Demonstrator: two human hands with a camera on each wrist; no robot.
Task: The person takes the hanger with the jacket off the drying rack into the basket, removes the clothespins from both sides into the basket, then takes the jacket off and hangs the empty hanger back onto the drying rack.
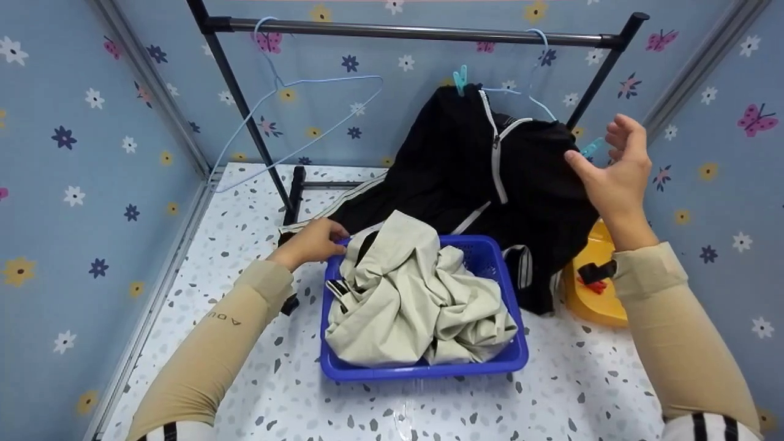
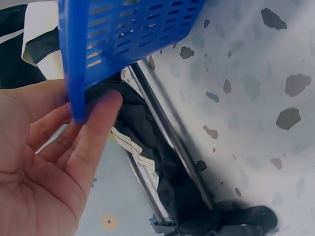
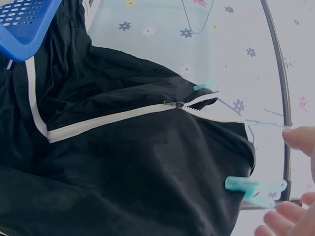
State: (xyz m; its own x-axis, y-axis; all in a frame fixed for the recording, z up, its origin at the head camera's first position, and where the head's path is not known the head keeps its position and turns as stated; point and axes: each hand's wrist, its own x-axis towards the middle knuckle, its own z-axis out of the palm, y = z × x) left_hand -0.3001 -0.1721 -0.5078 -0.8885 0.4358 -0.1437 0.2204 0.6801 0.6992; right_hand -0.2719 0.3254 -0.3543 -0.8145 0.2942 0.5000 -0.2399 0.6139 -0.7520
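Note:
A black jacket (image 1: 539,165) with white zip edging hangs from a light blue hanger (image 1: 539,73), a teal clothespin (image 1: 460,81) on one shoulder and a second clothespin (image 3: 251,187) on the other. My right hand (image 1: 621,168) is raised beside that second shoulder, fingers spread and loosely bent, holding nothing. Below the jacket stands a blue plastic basket (image 1: 422,371) filled with a crumpled beige garment (image 1: 398,300). At the basket's far left corner my left hand (image 1: 312,244) grips the rim between thumb and fingers, as the left wrist view (image 2: 49,162) shows.
A bare light blue hanger (image 1: 331,79) hangs at the left of the black rack's rail (image 1: 398,29). On the right, a yellow tub (image 1: 594,312) with something red inside sits partly behind my right forearm. Flowered walls enclose the speckled floor.

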